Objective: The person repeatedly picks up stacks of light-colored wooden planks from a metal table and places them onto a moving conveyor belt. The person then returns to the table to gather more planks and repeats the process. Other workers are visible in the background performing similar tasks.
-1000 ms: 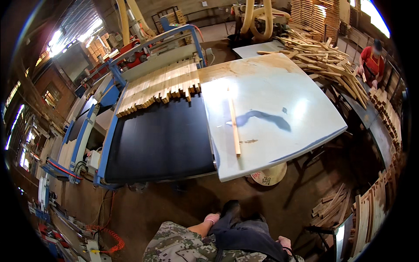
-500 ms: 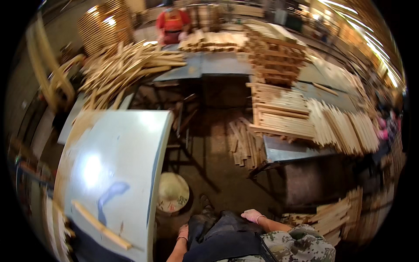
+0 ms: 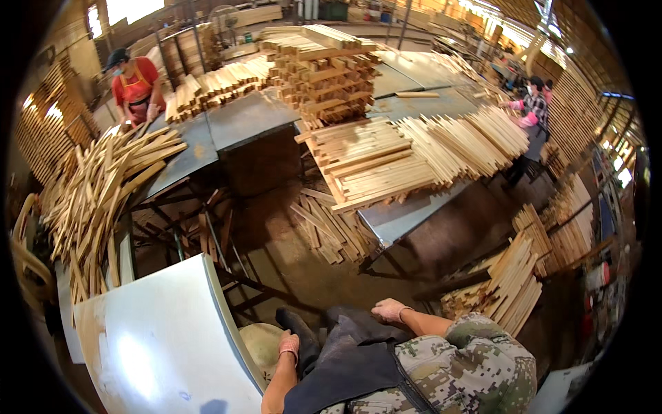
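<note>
Hands, two, hang empty with loosely curled fingers: left (image 3: 289,343), right (image 3: 389,310), beside dark apron (image 3: 352,359).

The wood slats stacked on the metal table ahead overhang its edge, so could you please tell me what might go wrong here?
1. The wood slats jut past the metal table; a bump could tip them down.
2. Loose sticks on the floor could trip someone.
3. Both hands, left and right, are bare, so splinters are likely.
</note>
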